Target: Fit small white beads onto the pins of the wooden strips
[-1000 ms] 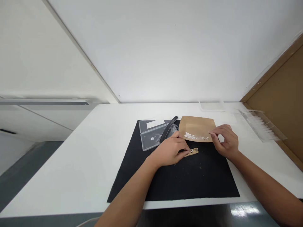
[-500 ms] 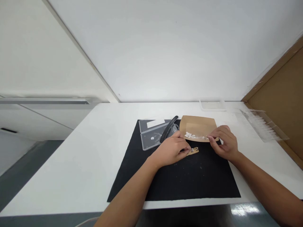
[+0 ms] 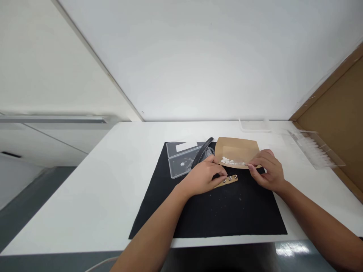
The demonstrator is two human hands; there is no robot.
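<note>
A narrow tan strip point(image 3: 233, 178) bearing small shiny metal pieces lies on the black mat point(image 3: 227, 217), just to the near side of the brown tray point(image 3: 238, 145). The left hand point(image 3: 202, 178) touches the strip's left end; whether its fingers clamp it, I cannot tell. The right hand point(image 3: 268, 170) has thumb and forefinger together at the tray's near right; anything between them is too small to tell. White bits point(image 3: 226, 160) lie inside the tray. Left of it are a black curved object point(image 3: 202, 153) and an open clear case point(image 3: 178, 171). The mat covers part of the white desk point(image 3: 93, 189).
</note>
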